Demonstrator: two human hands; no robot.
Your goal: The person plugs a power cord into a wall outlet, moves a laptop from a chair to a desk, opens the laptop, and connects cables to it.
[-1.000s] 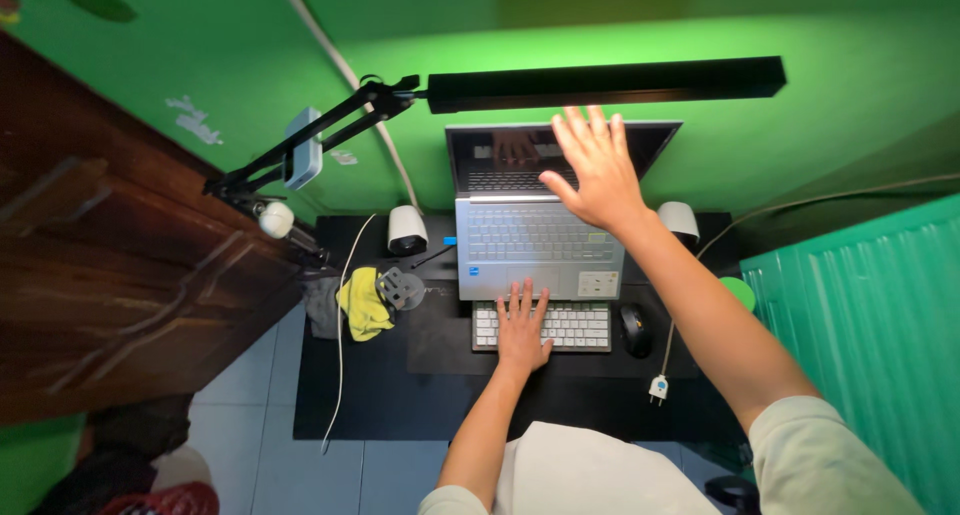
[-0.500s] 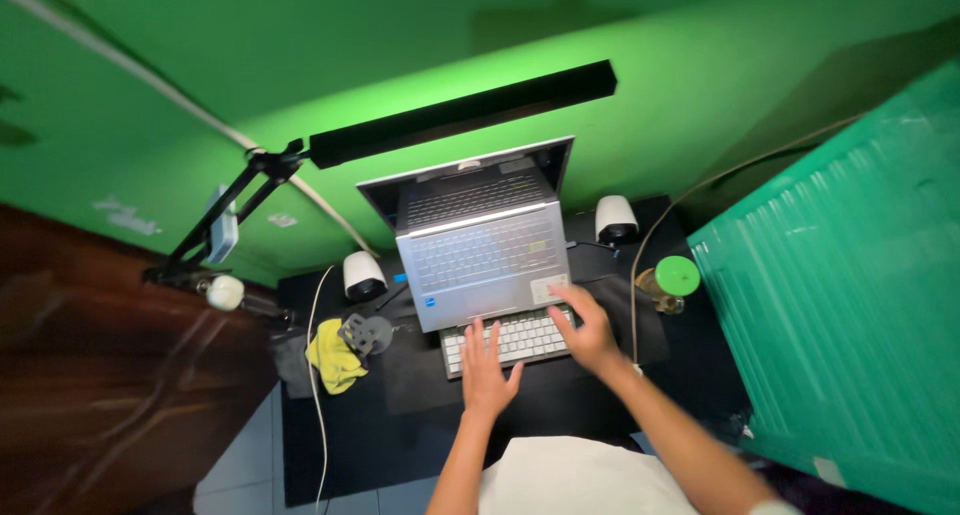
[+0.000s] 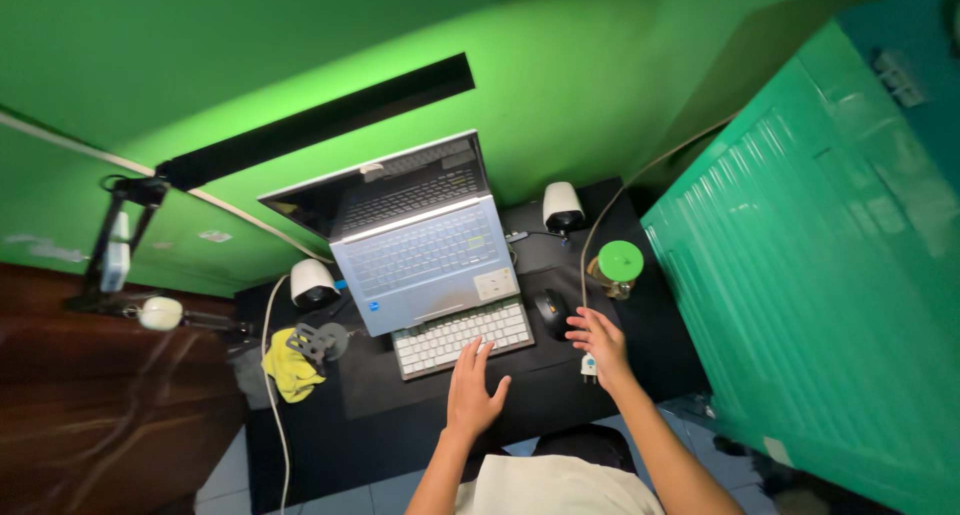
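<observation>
My left hand (image 3: 472, 390) lies flat with fingers apart at the near edge of a white keyboard (image 3: 460, 337) on a black desk (image 3: 380, 430). My right hand (image 3: 598, 343) hovers with fingers spread beside a black mouse (image 3: 551, 312), above a white plug (image 3: 589, 368) at the end of a cable. Neither hand holds anything. An open silver laptop (image 3: 425, 260) with a dark screen stands behind the keyboard.
Two white speakers (image 3: 313, 282) (image 3: 563, 206) flank the laptop. A jar with a green lid (image 3: 618, 266) stands right of the mouse. A yellow cloth (image 3: 290, 367) lies at left. A black bar lamp (image 3: 315, 122) hangs overhead. A green ribbed panel (image 3: 800, 265) borders the right, a wooden cabinet (image 3: 110, 405) the left.
My right hand came down from the laptop screen, crossed the keyboard and now hovers by the mouse. The camera has swung to the right. My left hand stayed at the keyboard.
</observation>
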